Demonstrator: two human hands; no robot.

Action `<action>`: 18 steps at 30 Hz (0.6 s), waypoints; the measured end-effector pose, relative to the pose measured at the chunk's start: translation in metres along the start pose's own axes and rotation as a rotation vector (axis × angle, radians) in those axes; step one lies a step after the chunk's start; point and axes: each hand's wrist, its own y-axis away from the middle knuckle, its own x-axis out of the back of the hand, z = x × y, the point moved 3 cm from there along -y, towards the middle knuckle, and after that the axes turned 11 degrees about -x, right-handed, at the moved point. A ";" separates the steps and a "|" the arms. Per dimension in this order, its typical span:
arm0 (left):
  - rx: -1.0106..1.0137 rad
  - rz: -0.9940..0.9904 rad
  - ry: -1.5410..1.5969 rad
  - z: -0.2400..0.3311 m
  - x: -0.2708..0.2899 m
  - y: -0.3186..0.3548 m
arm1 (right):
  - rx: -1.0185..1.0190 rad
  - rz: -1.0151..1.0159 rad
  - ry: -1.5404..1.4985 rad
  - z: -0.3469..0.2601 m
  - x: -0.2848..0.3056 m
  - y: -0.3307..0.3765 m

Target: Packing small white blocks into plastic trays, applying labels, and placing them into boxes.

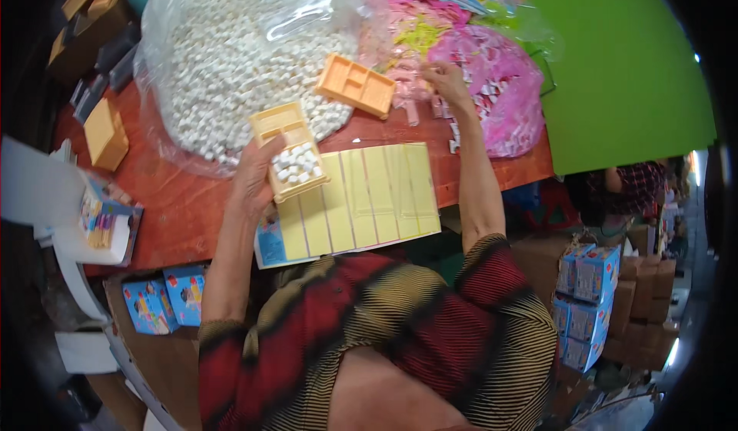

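Ruled sheet: pale yellow card [361, 193] with coloured stripes, lying on the near side of the table, to the right of the left wrist.
Left hand: [252, 168] closed on the side of a tray, thumb laid over its rim.
Held tray: light yellow, divided [275, 119], in the left hand, tilted, above the left end of the sheet (contact with the sheet cannot be determined).
Tray contents: white cubes [298, 163], loosely heaped in the compartment nearest the wearer, just right of the left thumb.
Second tray: orange, divided [355, 85], lying aslant between the two hands, one end against the heap of cubes.
Right hand: [446, 81] fingers bent and drawn together at the pink pieces; whether anything is pinched between them cannot be told.
Pink pieces: small wrapped strips [410, 85], just left of the right fingertips and below them.
Pink bag: glossy, open, filled with small pieces [511, 100], immediately right of the right hand.
Cube bag: large, clear plastic [154, 85], spread beyond the left hand, full of loose white cubes.
Yellow strips: small bundle [421, 35], just beyond the right hand.
Green panel: broad, flat [615, 69], well to the right of the right hand.
Co-worker: person in a checked sleeve [646, 181], farther off, past the panel's lower edge.
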 end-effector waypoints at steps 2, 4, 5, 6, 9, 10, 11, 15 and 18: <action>0.009 -0.119 -0.008 -0.001 -0.010 0.001 | 0.088 -0.099 0.025 -0.027 -0.012 0.012; 0.021 -0.086 -0.013 -0.003 -0.014 -0.001 | 0.321 -0.181 0.110 -0.061 -0.036 0.032; 0.044 -0.079 -0.007 -0.004 -0.015 -0.001 | 0.328 -0.205 0.101 -0.080 -0.055 0.047; 0.032 -0.061 -0.010 -0.004 -0.015 -0.001 | 0.413 -0.321 0.145 -0.100 -0.076 0.064; 0.040 -0.047 -0.043 -0.007 -0.019 -0.003 | 0.680 -0.519 0.334 -0.109 -0.128 0.074; 0.049 -0.063 -0.041 -0.008 -0.018 -0.003 | 0.705 -0.535 0.399 -0.114 -0.139 0.080; 0.060 -0.080 -0.038 -0.010 -0.019 -0.004 | 0.729 -0.550 0.465 -0.119 -0.146 0.086; -0.015 -0.102 0.010 -0.005 -0.018 0.005 | 0.806 -0.561 0.427 -0.121 -0.158 0.094; -0.018 -0.121 0.024 -0.002 -0.014 0.006 | 0.772 -0.593 0.305 -0.121 -0.157 0.099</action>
